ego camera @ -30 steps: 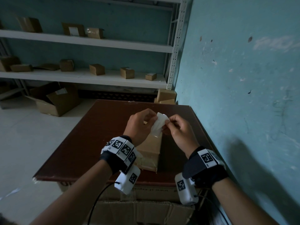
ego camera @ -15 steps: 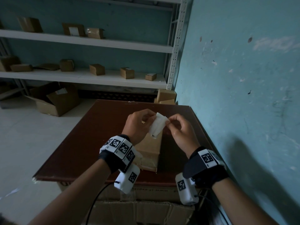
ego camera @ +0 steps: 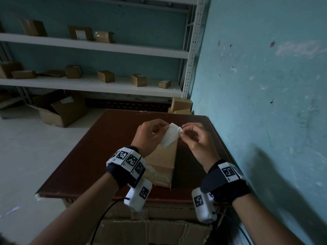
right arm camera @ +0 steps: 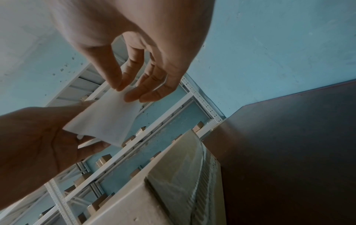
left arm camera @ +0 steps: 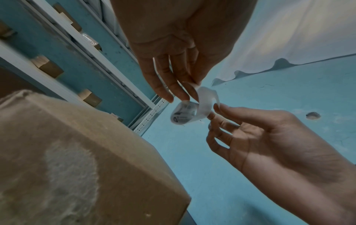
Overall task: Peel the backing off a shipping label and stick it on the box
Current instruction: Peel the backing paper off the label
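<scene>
My left hand (ego camera: 150, 136) and right hand (ego camera: 198, 138) both pinch the white shipping label (ego camera: 169, 136) in the air above the box (ego camera: 163, 160); each grip is closed on it at the fingertips, the other fingers loosely curled. From the left wrist the paper curls, printed side showing. The box stands on a dark reddish-brown surface (ego camera: 99, 152) pushed into the corner against a scuffed turquoise wall (ego camera: 265, 85). Beyond it, white metal shelves (ego camera: 92, 48) carry small cardboard boxes (ego camera: 106, 76), an open carton (ego camera: 58, 110) sits on the pale floor (ego camera: 26, 147), and more cardboard (ego camera: 150, 230) lies below the surface's near edge.
</scene>
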A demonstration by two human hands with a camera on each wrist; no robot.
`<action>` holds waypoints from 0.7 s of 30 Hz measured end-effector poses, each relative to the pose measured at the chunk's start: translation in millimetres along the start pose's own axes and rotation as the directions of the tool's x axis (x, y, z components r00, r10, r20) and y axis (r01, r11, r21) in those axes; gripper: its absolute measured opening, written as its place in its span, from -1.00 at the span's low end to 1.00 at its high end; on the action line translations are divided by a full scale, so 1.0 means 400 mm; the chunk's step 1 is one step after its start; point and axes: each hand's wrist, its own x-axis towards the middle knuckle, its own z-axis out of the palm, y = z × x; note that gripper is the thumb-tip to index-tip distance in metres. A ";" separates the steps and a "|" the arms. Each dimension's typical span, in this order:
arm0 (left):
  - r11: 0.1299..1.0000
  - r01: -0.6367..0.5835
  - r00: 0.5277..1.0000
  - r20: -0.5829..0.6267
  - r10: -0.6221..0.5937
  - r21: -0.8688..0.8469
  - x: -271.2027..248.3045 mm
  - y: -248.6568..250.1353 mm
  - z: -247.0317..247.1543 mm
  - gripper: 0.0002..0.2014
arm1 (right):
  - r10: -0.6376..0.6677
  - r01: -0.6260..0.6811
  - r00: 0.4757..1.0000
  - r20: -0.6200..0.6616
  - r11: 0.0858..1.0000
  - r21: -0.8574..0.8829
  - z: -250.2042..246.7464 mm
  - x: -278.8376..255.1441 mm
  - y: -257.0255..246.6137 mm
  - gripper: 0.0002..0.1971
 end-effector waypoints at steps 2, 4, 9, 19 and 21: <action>1.000 0.002 1.000 0.003 -0.002 -0.003 0.001 0.001 -0.001 -0.88 | 0.008 -0.008 1.000 0.000 1.000 -0.007 0.000 -0.001 -0.001 -0.98; 1.000 0.005 1.000 0.009 -0.005 -0.011 0.000 0.004 -0.002 -0.89 | 0.022 -0.022 1.000 0.021 1.000 0.009 0.000 -0.003 -0.004 -0.97; 1.000 0.008 1.000 0.008 -0.007 -0.019 0.005 -0.005 -0.003 -0.88 | 0.073 -0.082 0.992 0.103 0.992 0.093 0.001 -0.010 -0.020 -0.94; 0.986 0.105 0.994 -0.021 -0.109 -0.130 0.007 0.009 -0.003 -0.66 | 0.134 -0.139 0.990 0.054 0.983 0.120 0.006 -0.013 -0.025 -0.92; 0.956 0.177 0.983 -0.015 -0.186 -0.234 0.005 0.024 -0.009 -0.65 | 0.149 -0.148 0.989 0.005 0.978 0.150 0.005 -0.013 -0.025 -0.90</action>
